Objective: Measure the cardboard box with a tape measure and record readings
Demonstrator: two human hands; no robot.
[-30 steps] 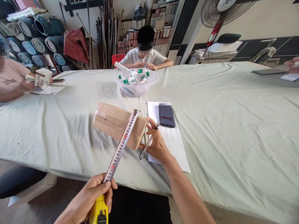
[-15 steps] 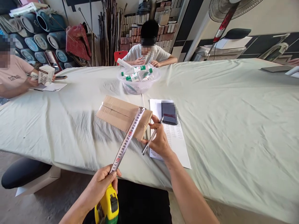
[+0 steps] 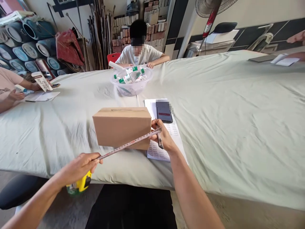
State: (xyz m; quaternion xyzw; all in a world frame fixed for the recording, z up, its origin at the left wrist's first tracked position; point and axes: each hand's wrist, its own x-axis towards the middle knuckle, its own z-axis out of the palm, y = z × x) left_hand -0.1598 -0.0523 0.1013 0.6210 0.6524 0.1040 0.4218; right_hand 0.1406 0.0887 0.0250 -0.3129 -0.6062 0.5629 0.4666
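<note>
A closed brown cardboard box (image 3: 121,128) sits on the cloth-covered table in front of me, its long side facing me. My left hand (image 3: 77,167) pinches the blade of a tape measure (image 3: 130,144), and the yellow-green case (image 3: 84,183) hangs under that hand. Slanting up to the right, the blade crosses before the box, its hooked end beside my right hand (image 3: 165,140). A pen (image 3: 159,140) is gripped in my right hand, whose fingers are at the box's right end; whether they also press on it I cannot tell.
Right of the box, a phone (image 3: 164,111) lies on a written sheet (image 3: 178,140). Behind stands a clear basin (image 3: 131,87) of plastic bottles. One person (image 3: 140,54) sits opposite, another (image 3: 9,86) at the left holding a small carton. A hand shows at the far right.
The box has turned up to show a tall side. My left hand moved left with the tape measure, whose blade swung lower and whose end left the box top for my right hand.
</note>
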